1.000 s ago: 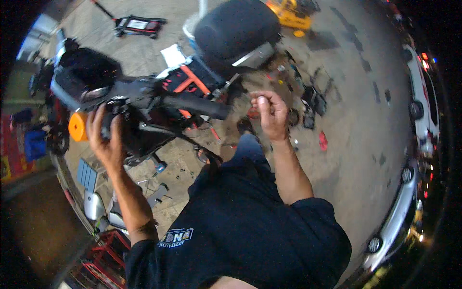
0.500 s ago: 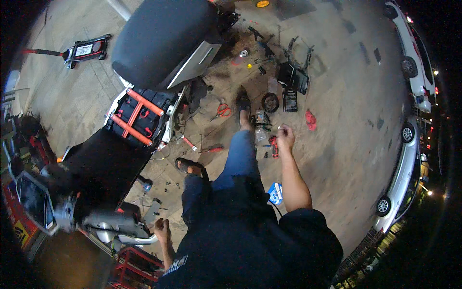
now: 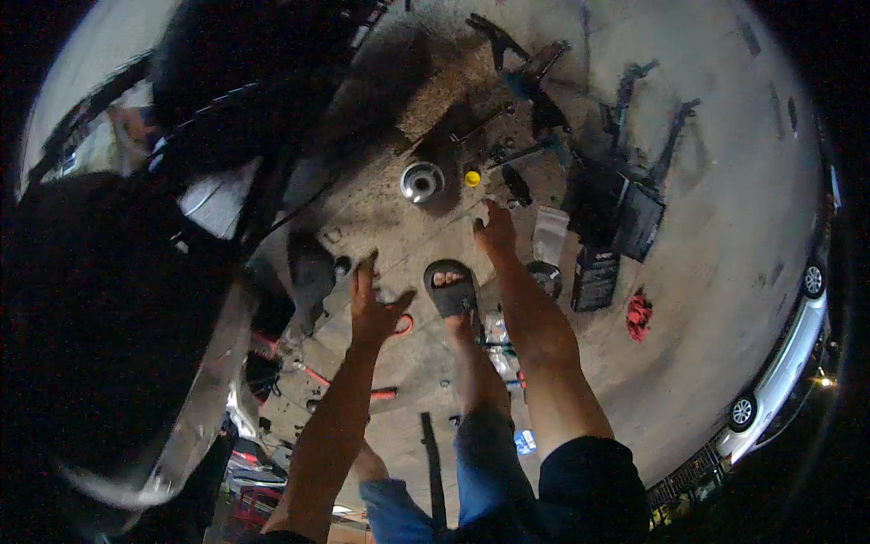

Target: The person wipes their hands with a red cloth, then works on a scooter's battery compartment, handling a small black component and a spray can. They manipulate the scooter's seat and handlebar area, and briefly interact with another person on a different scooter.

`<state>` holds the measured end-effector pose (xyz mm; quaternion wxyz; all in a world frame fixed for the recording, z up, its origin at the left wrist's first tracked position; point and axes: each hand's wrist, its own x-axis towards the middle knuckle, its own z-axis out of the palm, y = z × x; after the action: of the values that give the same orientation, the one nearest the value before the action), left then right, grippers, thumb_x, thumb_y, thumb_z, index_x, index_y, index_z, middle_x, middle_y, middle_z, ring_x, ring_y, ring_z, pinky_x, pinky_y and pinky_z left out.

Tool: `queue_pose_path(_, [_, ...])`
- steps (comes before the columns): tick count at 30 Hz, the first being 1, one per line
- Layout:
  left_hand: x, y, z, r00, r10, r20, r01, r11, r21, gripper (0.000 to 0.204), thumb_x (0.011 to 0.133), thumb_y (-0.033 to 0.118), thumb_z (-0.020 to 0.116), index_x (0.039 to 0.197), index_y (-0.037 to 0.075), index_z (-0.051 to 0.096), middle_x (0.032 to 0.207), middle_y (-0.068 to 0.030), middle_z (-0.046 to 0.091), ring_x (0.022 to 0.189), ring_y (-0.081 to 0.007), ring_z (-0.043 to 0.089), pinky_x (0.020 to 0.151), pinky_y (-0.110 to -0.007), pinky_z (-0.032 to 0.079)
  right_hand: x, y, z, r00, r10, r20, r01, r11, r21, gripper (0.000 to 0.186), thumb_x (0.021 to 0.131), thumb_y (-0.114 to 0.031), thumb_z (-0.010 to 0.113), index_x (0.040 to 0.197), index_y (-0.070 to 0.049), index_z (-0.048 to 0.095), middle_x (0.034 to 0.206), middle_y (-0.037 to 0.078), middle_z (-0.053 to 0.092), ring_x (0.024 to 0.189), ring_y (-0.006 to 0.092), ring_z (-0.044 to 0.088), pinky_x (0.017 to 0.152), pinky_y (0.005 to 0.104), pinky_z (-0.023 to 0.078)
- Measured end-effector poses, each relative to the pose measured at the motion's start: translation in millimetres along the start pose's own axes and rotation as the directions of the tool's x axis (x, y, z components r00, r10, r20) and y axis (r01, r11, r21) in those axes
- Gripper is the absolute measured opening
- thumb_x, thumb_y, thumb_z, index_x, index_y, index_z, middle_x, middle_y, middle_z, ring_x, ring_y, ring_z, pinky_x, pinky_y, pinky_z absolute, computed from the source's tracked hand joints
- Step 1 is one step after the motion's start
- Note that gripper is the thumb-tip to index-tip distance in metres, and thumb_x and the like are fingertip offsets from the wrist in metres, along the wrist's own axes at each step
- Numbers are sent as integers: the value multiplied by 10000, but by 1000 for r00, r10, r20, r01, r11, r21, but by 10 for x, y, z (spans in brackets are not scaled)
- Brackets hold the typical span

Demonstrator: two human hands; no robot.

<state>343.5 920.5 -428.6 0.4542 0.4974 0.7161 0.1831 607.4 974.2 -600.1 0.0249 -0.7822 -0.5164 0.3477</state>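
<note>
At centre frame the left hand [image 3: 373, 304] is held with fingers spread, empty. Right of it, the right hand [image 3: 496, 231] is stretched toward the silver cup-shaped part [image 3: 421, 181] and yellow cap [image 3: 472, 178] lying on the concrete floor [image 3: 725, 236] above centre; whether its fingers are closed cannot be told. A reaching step is judged; a precise pinch would be required next.

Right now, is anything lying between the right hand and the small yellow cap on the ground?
Nothing visible does. The right hand reaches forward over bare concrete, and the yellow cap sits just beyond its fingertips with only open ground between. The round metal part lies to the cap's left, off that line. The left hand is spread open, farther back.
</note>
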Motion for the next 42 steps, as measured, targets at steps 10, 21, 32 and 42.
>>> queue_pose_path(10, [1721, -496, 1059, 929, 363, -74, -368, 879, -304, 975, 690, 114, 893, 1455, 56, 292, 1287, -122, 544, 1129, -234, 583, 905, -367, 539, 768, -66, 294, 927, -356, -116, 335, 927, -167, 534, 778, -118, 711, 1286, -195, 568, 1166, 149, 549, 1022, 368, 573, 817, 464, 520])
queue_pose_path(21, [1176, 396, 789, 982, 160, -105, -189, 746, -638, 757, 659, 195, 902, 1262, 51, 466, 1087, -113, 625, 1022, -249, 628, 883, -361, 505, -323, -1253, -1909, 724, -631, -280, 682, 593, 428, 368, 718, -46, 771, 1033, -73, 582, 1095, 129, 639, 1008, 323, 610, 888, 419, 493])
queue_pose_path(32, [-1082, 2046, -1150, 871, 486, -68, -488, 873, 0, 783, 581, 303, 894, 1235, 67, 535, 1177, -172, 599, 1062, -403, 603, 880, -464, 510, -2683, -2822, -4098, 272, -959, 74, 954, 279, 111, 281, 764, -78, 686, 1038, -44, 632, 1085, 124, 635, 989, 316, 586, 878, 395, 508])
queue_pose_path(42, [-3583, 2596, -2929, 947, 300, -117, -291, 952, 90, 680, 586, 276, 816, 1195, 89, 577, 1091, -156, 608, 1057, -375, 594, 907, -473, 483, -4993, -4226, -4911, -110, -837, 535, 976, -193, -101, 250, 816, -307, 676, 845, -64, 625, 818, 97, 648, 766, 263, 655, 668, 390, 545])
